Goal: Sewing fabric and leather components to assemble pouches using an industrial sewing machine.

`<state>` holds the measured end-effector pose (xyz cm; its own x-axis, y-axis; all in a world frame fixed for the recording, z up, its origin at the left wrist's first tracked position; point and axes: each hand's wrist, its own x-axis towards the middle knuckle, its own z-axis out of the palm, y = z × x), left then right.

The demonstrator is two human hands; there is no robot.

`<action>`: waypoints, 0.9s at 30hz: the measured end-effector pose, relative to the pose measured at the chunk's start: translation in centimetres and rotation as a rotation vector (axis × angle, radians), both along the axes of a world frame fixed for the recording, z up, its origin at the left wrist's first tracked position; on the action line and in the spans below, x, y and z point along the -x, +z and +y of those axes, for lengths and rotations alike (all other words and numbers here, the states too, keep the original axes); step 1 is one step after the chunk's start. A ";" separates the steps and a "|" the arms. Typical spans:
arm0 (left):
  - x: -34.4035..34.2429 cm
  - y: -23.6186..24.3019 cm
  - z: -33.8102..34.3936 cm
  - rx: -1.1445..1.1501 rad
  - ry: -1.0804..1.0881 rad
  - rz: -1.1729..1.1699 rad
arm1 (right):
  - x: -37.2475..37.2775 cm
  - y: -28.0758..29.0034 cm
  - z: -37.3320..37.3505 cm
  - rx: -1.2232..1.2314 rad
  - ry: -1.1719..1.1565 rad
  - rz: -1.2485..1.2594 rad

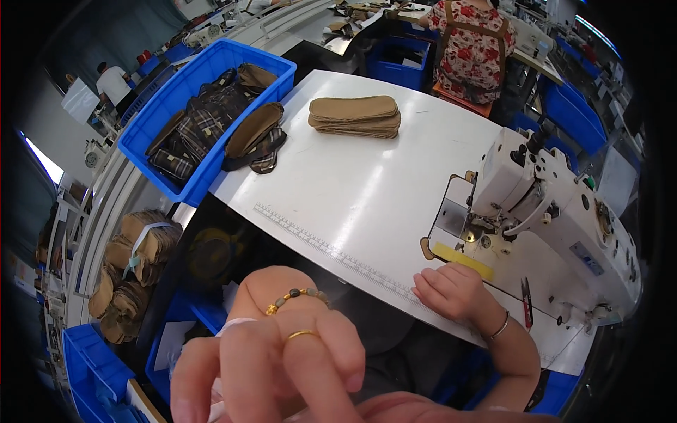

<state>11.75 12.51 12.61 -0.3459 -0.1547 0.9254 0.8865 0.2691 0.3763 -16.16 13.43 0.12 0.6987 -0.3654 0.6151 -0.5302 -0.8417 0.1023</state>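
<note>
My left hand [275,359] is raised very close to the camera, with a ring and a beaded bracelet. Its bent fingers are apart, and I see nothing held in them. My right hand [451,290] rests at the table's near edge, fingers curled in, with no object showing in it. Just beyond it lies a yellow strip [462,259] beside the needle area of a white sewing machine [543,197]. Black-and-red thread snips [527,302] lie to its right. A stack of brown oblong pieces [355,116] sits at the far side of the white table [367,183].
A blue crate [204,116] at the left holds dark plaid sewn pieces; one plaid-and-brown piece [255,137] lies beside it on the table. Tied bundles of brown pieces [137,261] stand lower left. A person in a floral top [471,49] sits beyond the table.
</note>
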 end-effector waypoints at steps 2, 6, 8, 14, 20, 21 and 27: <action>-0.9 1.4 -0.6 -0.004 -0.042 -0.113 | 0.0 -0.1 -0.1 0.017 0.003 -0.011; 2.4 0.6 0.9 -0.133 0.333 0.165 | -0.3 -0.3 -0.1 0.028 0.008 -0.020; 3.6 -1.0 -4.7 0.067 0.585 0.224 | -0.1 -0.1 0.1 0.020 -0.010 -0.007; 2.7 -6.5 -26.4 0.107 1.520 -0.687 | -0.7 -0.5 -0.5 0.005 0.020 -0.019; 2.8 -12.0 -32.5 0.086 1.571 -1.152 | -0.2 -0.4 -0.4 -0.012 0.014 -0.012; 2.5 -12.3 -32.9 0.029 1.495 -1.240 | -0.3 -0.4 -0.4 -0.017 0.014 -0.017; 1.3 -12.5 -33.0 -0.060 1.498 -1.092 | -0.6 -0.7 -0.8 -0.034 0.040 -0.032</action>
